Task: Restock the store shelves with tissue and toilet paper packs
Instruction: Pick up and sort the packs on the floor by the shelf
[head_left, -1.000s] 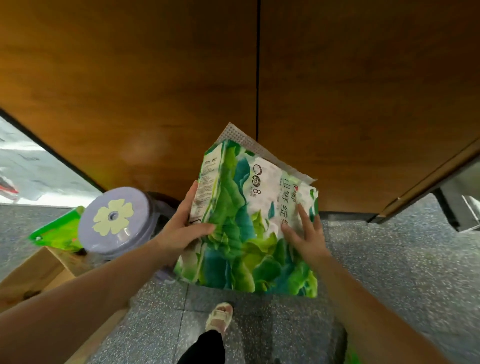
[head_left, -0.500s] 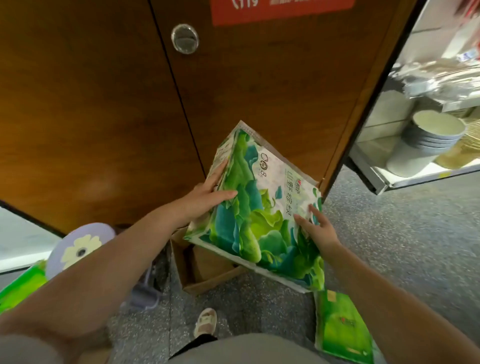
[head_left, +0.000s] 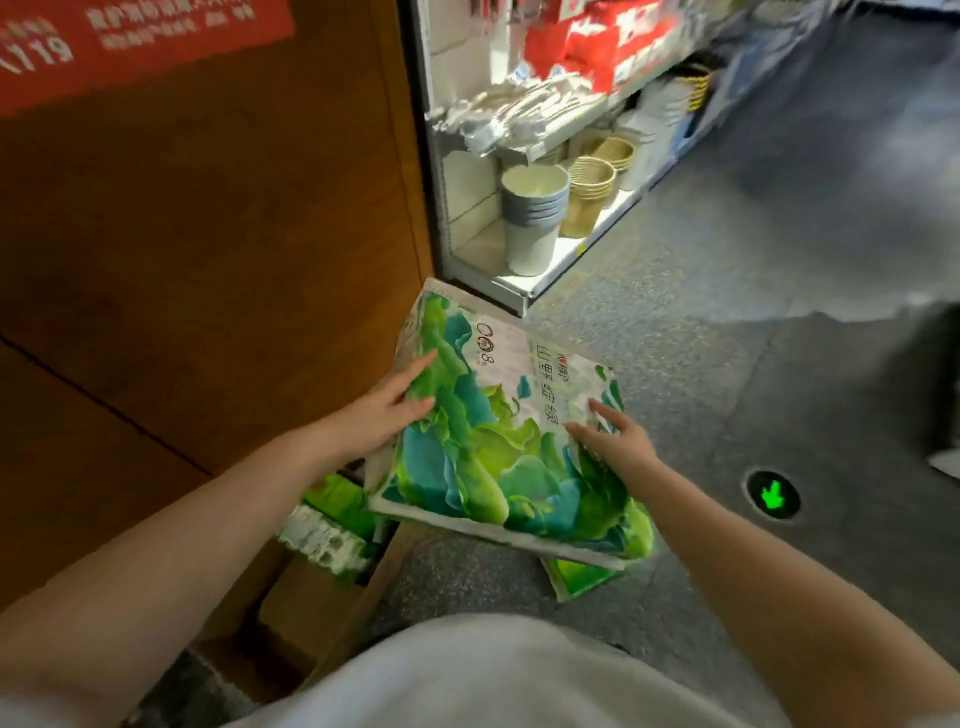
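- A cardboard box (head_left: 317, 597) sits on the floor below and left of the grip, with green packs (head_left: 332, 519) in it.
- The tissue pack (head_left: 493, 441) is held in the air, tilted, between both hands.
- The left hand (head_left: 382, 410) clasps its left edge, thumb on the printed face; the right hand (head_left: 615, 441) lies on its right side, fingers spread and nearly straight.
- Another green pack (head_left: 576, 577) lies on the floor under it.
- A wooden panel (head_left: 208, 234) stands to the left.
- Beyond the grip, the store shelf (head_left: 524, 283) carries stacked cups (head_left: 532, 223).
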